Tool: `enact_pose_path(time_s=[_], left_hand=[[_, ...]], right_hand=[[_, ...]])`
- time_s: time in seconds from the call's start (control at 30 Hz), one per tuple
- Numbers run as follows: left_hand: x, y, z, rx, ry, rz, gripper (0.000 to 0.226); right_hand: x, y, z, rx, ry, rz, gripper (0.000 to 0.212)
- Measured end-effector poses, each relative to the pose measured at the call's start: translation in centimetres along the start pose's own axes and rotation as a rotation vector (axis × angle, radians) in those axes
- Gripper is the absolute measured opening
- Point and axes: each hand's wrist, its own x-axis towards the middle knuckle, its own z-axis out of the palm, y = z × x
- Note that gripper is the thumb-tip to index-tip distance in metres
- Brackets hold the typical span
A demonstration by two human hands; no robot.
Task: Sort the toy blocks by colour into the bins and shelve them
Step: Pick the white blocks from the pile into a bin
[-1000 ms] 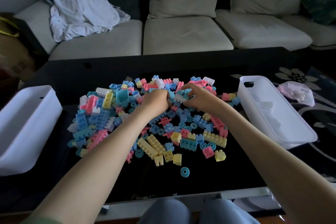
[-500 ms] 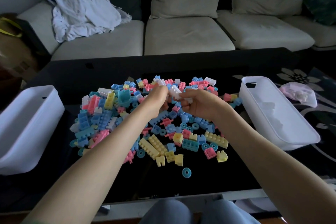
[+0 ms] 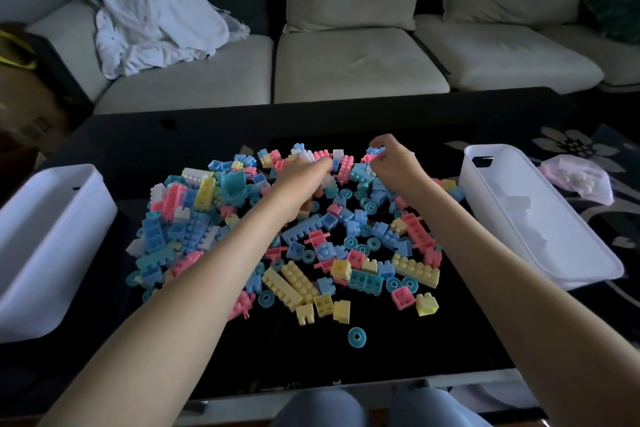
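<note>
A heap of pastel toy blocks [image 3: 304, 239], blue, pink, yellow and white, covers the middle of the black table [image 3: 194, 139]. My left hand [image 3: 299, 184] reaches into the far side of the heap, its fingertips on a white block [image 3: 308, 156]. My right hand [image 3: 393, 165] is curled over the far right of the heap, thumb and forefinger pinched by a blue block [image 3: 375, 150]; something white shows under its fingers. One white bin [image 3: 100, 191] stands at the left. The white bin on the right [image 3: 472, 191] holds a few white blocks [image 3: 516, 201].
A sofa [image 3: 346, 66] runs behind the table with a crumpled white cloth [image 3: 152, 14] on its left seat. A pink plastic bag [image 3: 576, 180] lies on the patterned rug beyond the right bin. A loose blue ring [image 3: 356, 337] lies near the table's front edge. My knees [image 3: 346, 409] are below.
Both hands met over the heap with a white block between them, then parted. The left hand went back to the far white blocks; the right hand moved up and right.
</note>
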Motion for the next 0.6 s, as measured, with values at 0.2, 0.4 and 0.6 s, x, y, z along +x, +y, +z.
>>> enact_pose_path(time_s=[0.2, 0.4, 0.6], left_hand=[[0.6, 0.1, -0.5, -0.034, 0.074, -0.098, 0.017], [1.0, 0.0, -0.3, -0.081, 0.074, -0.129, 0.008], [1.9, -0.4, 0.2, -0.236, 0.004, -0.123, 0.008]], right_hand=[[1.5, 1.9, 1.1, -0.514, -0.034, -0.18, 0.036], [2.0, 1.4, 0.6, -0.558, -0.179, -0.208, 0.041], [2.2, 1.8, 0.6, -0.564, -0.205, -0.304, 0.013]])
